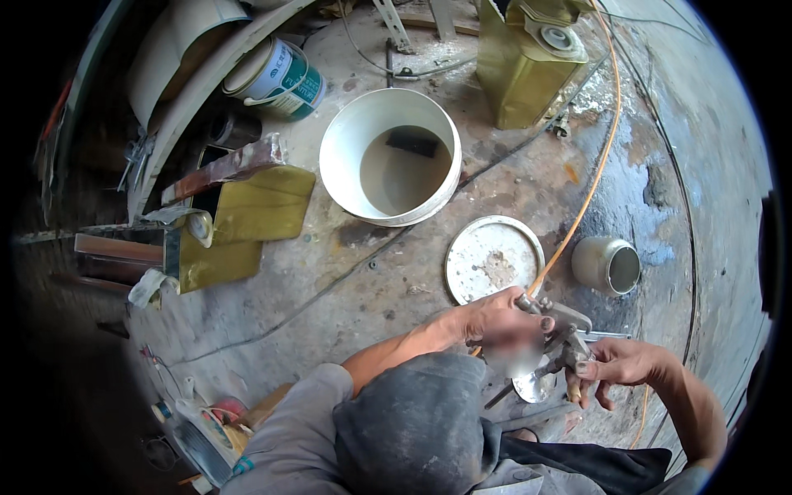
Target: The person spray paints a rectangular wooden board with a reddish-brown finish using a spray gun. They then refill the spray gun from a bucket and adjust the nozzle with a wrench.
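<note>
A metal spray gun (569, 340) is between my hands at the lower right, above the floor. My left hand (499, 323) is closed around its upper left part, close to the orange hose (590, 190); a blurred patch covers some of its fingers. From the other side my right hand (623, 363) grips the gun's lower part, thumb on the metal and some fingers hanging below. Under the gun shows a shiny, rounded metal piece (532, 386); whether it is joined to the gun I cannot tell. A small off-white pot (587, 262), its mouth facing me, sits just beyond my right hand.
A round, stained white lid (474, 276) lies beyond my left hand. Farther off stands a white bucket (338, 169) of murky liquid with a dark block in it. Gold tins (264, 202) and a teal-white paint pail (301, 87) are left; another gold tin (516, 87) is far right. Cables (330, 293) cross the floor.
</note>
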Action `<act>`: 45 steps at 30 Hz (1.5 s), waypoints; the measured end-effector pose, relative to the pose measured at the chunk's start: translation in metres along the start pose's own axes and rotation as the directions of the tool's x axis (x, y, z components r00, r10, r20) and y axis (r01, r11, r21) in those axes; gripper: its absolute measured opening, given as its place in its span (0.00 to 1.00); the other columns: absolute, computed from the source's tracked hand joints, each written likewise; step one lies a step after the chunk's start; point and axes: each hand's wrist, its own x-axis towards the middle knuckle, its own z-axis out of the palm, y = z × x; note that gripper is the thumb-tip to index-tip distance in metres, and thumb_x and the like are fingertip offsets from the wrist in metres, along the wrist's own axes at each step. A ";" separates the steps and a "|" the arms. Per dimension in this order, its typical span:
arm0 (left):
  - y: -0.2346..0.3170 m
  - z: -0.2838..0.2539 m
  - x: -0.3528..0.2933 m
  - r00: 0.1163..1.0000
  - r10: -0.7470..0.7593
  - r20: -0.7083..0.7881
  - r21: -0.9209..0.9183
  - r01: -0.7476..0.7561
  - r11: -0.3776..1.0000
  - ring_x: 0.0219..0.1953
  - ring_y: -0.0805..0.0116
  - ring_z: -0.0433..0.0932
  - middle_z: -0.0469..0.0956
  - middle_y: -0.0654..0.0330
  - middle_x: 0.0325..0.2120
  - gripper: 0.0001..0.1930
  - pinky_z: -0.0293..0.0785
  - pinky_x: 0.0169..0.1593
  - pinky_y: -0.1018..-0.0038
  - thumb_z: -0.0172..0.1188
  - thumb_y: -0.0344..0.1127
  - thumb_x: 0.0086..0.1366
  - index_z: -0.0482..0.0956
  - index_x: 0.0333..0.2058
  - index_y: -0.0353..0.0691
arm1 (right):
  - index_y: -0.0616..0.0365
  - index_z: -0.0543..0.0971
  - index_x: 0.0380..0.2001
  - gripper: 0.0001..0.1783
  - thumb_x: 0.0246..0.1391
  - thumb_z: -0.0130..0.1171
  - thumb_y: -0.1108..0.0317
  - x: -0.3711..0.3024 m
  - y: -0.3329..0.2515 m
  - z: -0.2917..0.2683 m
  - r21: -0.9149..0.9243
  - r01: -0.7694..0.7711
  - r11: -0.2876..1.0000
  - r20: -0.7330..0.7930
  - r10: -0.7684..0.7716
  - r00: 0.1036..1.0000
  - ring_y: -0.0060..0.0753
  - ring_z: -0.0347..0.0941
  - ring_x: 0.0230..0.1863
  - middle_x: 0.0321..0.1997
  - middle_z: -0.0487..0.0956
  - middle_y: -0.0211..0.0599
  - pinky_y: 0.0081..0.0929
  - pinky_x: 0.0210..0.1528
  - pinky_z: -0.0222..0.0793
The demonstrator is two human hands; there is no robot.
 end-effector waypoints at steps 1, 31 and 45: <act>0.001 0.002 0.001 1.000 -0.004 0.016 0.005 0.004 1.000 0.13 0.78 0.66 0.68 0.66 0.14 0.22 0.60 0.15 0.79 0.71 0.51 0.62 0.74 0.30 0.37 | 0.66 0.74 0.41 0.19 0.69 0.53 0.56 -0.002 0.009 -0.005 0.141 -0.010 0.990 0.118 -0.007 0.993 0.35 0.82 0.36 0.42 0.80 0.47 0.22 0.17 0.72; -0.006 0.059 0.023 0.984 0.174 0.039 0.360 -0.177 0.916 0.16 0.79 0.70 0.71 0.69 0.12 0.27 0.63 0.20 0.76 0.67 0.61 0.62 0.83 0.32 0.37 | 0.59 0.83 0.30 0.11 0.43 0.62 0.66 0.024 0.094 -0.003 -0.749 -0.494 0.441 -0.638 -0.682 0.359 0.51 0.80 0.21 0.20 0.80 0.50 0.42 0.28 0.76; 0.002 0.035 0.021 0.945 0.001 0.326 0.313 -0.109 0.944 0.16 0.80 0.69 0.73 0.66 0.13 0.24 0.61 0.18 0.78 0.71 0.54 0.61 0.84 0.32 0.34 | 0.59 0.79 0.28 0.08 0.46 0.65 0.67 0.008 0.085 0.026 -0.274 -0.088 0.958 -0.430 -0.040 0.902 0.25 0.72 0.20 0.22 0.78 0.32 0.29 0.22 0.65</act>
